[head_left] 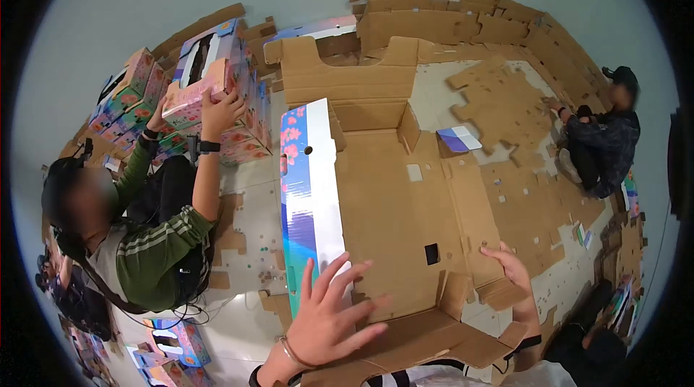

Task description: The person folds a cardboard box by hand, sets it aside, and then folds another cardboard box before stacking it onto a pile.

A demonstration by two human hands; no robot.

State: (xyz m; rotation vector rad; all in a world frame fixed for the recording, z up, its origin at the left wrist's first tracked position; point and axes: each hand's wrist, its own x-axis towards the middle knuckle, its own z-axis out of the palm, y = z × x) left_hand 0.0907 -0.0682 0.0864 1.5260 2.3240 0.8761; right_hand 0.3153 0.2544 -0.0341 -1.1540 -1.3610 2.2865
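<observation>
A large unfolded cardboard box point(390, 192) lies flat in front of me, brown inside face up. Its left side panel point(309, 192) stands folded upright, printed with pink flowers on blue and white. My left hand point(334, 315) rests with spread fingers against the near end of that panel. My right hand point(512, 265) touches the right edge of the box by a small flap point(499, 291). Neither hand grips anything.
A person in a green striped sleeve point(163, 242) sits at my left, both hands on a stack of printed boxes point(210, 98). Another person point(603, 141) sits at the far right among flat cardboard sheets point(499, 98). Small printed boxes point(173, 340) lie near left.
</observation>
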